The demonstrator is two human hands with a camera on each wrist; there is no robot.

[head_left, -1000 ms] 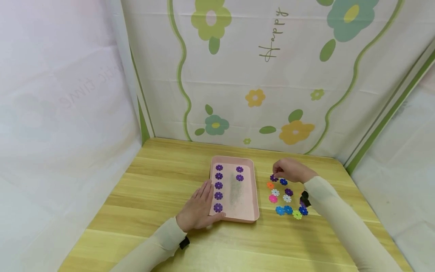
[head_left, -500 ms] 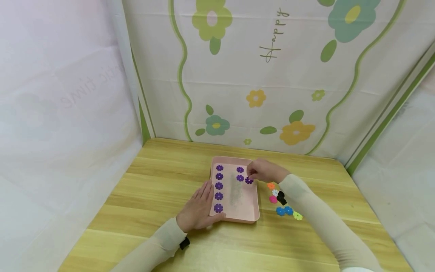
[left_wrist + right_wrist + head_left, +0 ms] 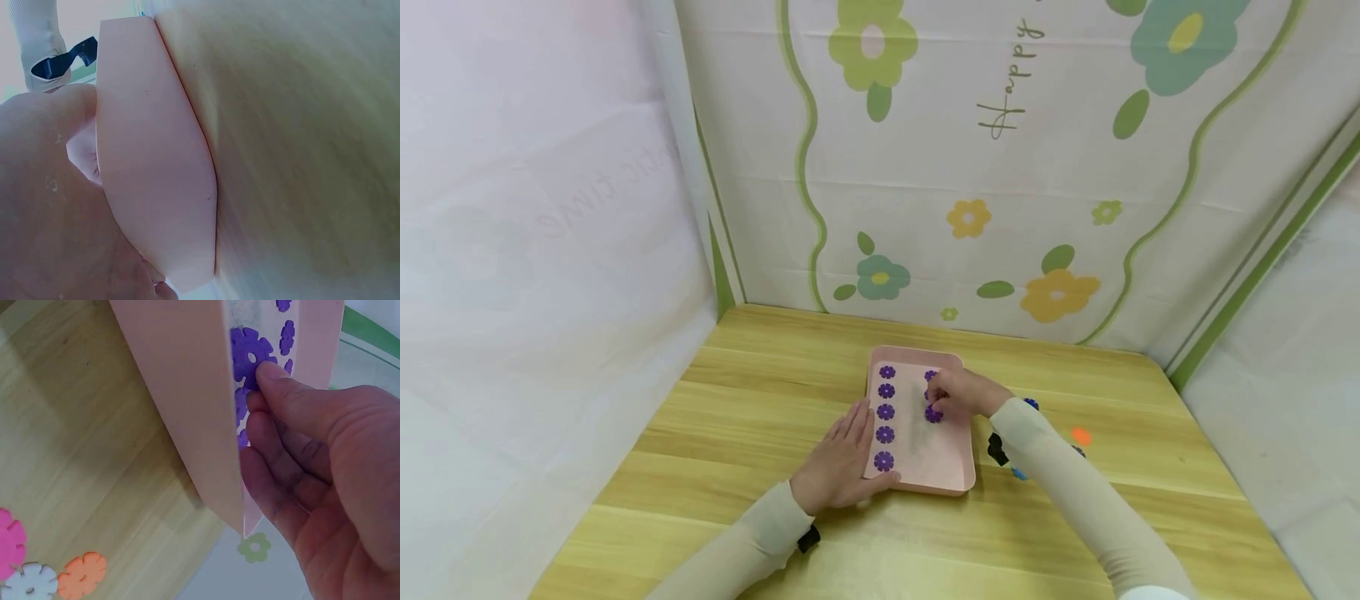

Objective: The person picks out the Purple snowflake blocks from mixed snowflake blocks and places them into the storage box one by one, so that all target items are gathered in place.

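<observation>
A shallow pink tray (image 3: 951,467) lies on the wooden table. Along its left side runs a column of several purple snowflake discs (image 3: 885,412); a shorter column at the right is partly covered by the fingers. My right hand (image 3: 964,392) reaches over the tray's right wall and pinches a purple snowflake disc (image 3: 253,356) between thumb and fingers, just below the other discs of that column. My left hand (image 3: 838,462) rests with straight fingers on the tray's near left corner. In the left wrist view, its palm lies against the tray wall (image 3: 156,150).
Right of the tray, loose discs lie on the table, partly hidden by my right arm: an orange disc (image 3: 1081,436), a blue disc (image 3: 1032,404) and, in the right wrist view, a white disc (image 3: 30,584) and a pink disc (image 3: 7,542). A printed curtain (image 3: 910,233) stands behind the table.
My right hand took a purple disc from the loose ones and carried it left, over the tray wall, to the right column. My left hand has stayed on the tray.
</observation>
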